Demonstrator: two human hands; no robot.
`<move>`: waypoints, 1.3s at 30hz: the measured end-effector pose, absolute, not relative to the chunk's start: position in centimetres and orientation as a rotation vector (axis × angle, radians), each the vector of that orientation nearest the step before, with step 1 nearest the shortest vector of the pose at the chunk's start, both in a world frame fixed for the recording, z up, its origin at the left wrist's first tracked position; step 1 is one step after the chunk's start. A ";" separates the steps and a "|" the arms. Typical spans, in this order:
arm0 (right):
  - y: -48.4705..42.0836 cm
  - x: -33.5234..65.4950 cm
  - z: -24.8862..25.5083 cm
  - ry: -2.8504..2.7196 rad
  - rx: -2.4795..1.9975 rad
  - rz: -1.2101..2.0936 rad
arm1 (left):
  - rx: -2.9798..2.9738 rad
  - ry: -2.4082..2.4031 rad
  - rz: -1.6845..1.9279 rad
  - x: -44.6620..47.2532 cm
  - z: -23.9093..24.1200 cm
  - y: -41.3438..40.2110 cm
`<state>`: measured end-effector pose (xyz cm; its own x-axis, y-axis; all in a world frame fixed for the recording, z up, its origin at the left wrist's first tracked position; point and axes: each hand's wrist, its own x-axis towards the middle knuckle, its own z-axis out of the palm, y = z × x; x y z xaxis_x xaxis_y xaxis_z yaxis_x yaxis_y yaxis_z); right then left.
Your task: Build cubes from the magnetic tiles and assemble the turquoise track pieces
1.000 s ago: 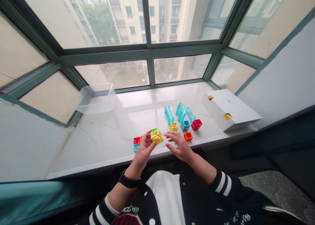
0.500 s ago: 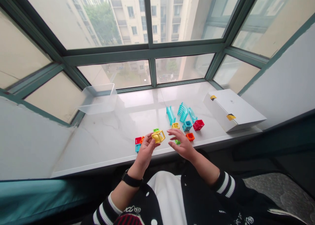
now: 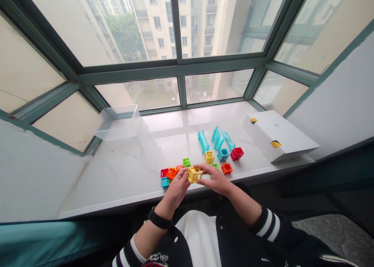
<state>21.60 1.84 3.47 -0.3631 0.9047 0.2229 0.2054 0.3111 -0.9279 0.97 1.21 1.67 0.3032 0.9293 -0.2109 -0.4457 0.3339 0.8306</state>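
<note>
A yellow open-sided cube block is held up over the sill's front edge, between my two hands. My left hand pinches its left side. From the right, my right hand has thumb and fingers at the cube's other side. Beside my left hand lie a red block, a blue block and orange blocks, with a green block just behind. Partly hidden by my right hand is another green block. An orange block lies to its right.
Behind my right hand stand a second yellow block, a teal block and a red cube. Translucent teal track pieces lie farther back. A clear plastic bin is at left, a white box at right, windows beyond.
My right hand has moved left and closed on the yellow cube. My left hand has shifted slightly right and toward me with the cube. The view has tilted a little upward.
</note>
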 end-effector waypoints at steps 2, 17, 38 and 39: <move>1.9 21.8 3.4 -1.779 -1.009 1.084 | 0.731 0.780 1.024 1.1 1.6 1.3; 3.0 24.8 2.3 -1.702 -1.082 1.009 | 0.631 0.802 0.991 3.1 1.6 2.8; 10.6 30.0 -0.7 -1.904 -1.450 0.563 | 0.851 0.998 0.804 8.3 -2.2 8.5; 10.6 30.0 -0.8 -1.916 -1.451 0.558 | 0.850 0.996 0.801 8.5 -2.3 8.5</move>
<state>30.02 10.62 -0.82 -0.1654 0.9545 0.2480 0.6726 0.2931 -0.6795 8.45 8.47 -2.30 0.3310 0.8680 -0.3700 -0.1753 0.4419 0.8798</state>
